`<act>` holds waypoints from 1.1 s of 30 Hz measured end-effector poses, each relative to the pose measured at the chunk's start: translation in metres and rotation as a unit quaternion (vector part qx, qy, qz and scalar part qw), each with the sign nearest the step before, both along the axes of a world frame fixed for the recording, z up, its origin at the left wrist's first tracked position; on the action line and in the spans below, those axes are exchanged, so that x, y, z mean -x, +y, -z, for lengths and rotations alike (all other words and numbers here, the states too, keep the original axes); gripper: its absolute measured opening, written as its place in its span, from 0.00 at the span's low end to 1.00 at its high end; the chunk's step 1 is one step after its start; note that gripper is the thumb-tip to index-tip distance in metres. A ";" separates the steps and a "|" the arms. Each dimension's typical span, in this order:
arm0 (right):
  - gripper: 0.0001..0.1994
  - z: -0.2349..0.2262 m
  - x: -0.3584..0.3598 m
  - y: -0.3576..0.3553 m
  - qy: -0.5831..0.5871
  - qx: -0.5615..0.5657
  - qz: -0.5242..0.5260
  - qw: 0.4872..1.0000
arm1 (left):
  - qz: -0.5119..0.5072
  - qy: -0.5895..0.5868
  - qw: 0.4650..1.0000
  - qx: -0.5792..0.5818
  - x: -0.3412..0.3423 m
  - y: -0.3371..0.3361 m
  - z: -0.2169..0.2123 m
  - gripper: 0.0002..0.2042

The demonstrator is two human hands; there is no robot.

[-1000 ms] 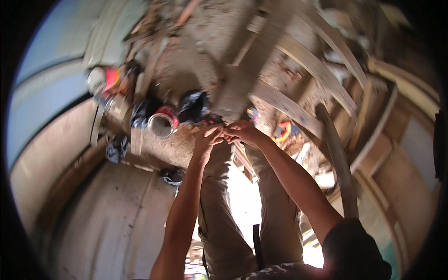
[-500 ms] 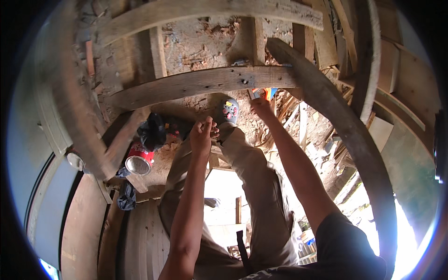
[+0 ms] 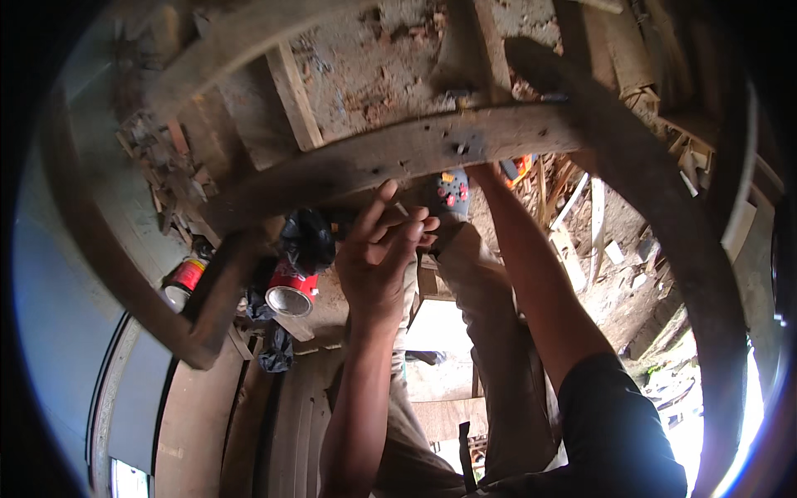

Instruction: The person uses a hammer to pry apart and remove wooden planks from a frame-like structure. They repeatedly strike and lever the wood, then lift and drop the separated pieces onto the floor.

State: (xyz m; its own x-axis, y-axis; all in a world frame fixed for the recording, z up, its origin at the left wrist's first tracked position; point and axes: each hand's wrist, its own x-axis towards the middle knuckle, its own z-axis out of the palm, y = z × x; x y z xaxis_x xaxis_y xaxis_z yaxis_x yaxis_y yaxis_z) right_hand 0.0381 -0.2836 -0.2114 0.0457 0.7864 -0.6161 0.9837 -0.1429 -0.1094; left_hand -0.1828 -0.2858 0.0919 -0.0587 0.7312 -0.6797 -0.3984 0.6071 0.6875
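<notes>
Beam [image 3: 398,155] hides most of R hand [image 3: 485,173], can't tell grip; L hand [image 3: 374,267] below beam, half-curled, can't tell if holding smth; orange tool [image 3: 522,169] just under beam.

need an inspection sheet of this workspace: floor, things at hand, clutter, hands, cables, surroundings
surface: dirt floor, strewn with rubble and wood scraps
things at hand: wooden beam with dark marks; orange item, partly hidden
clutter: red can beside a black plastic bag; second can farther left
left hand: raised, fingers partly curled, perhaps around something thin and pale, unclear
right hand: at the beam's edge, mostly hidden
cables: nothing seen
surroundings: pale panels at left, bright light lower right
</notes>
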 end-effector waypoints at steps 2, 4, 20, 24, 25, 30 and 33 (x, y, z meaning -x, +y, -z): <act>0.20 -0.030 0.004 0.002 0.019 0.046 0.005 0.999 | -0.023 0.013 1.000 -0.009 0.004 0.012 -0.026 0.23; 0.19 -0.066 0.019 -0.001 0.050 0.106 -0.009 0.993 | -0.072 0.012 0.997 -0.025 0.013 0.012 -0.058 0.18; 0.12 -0.388 0.036 0.046 0.232 0.416 0.261 0.840 | -0.076 0.174 0.982 -0.016 0.063 0.148 -0.173 0.12; 0.12 -0.479 0.032 0.109 0.279 0.375 0.281 0.838 | -0.213 0.034 0.976 -0.041 0.059 0.232 -0.145 0.13; 0.12 -0.497 0.026 0.122 0.296 0.363 0.294 0.833 | -0.216 0.001 0.976 -0.038 0.054 0.252 -0.142 0.12; 0.11 -0.544 -0.016 0.203 0.327 0.195 0.349 0.856 | -0.142 -0.023 0.987 -0.066 0.025 0.305 -0.129 0.12; 0.11 -0.533 -0.023 0.298 0.382 -0.042 0.287 0.878 | -0.117 0.161 0.975 -0.100 0.023 0.313 -0.069 0.13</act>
State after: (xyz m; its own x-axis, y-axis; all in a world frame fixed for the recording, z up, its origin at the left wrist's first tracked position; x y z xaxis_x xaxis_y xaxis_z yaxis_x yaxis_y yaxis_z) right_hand 0.0612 0.0143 0.3216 0.0491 0.8132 -0.5799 0.3878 -0.5505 -0.7393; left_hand -0.2063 0.0270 0.1613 -0.4259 0.7886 -0.4436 -0.2537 0.3665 0.8952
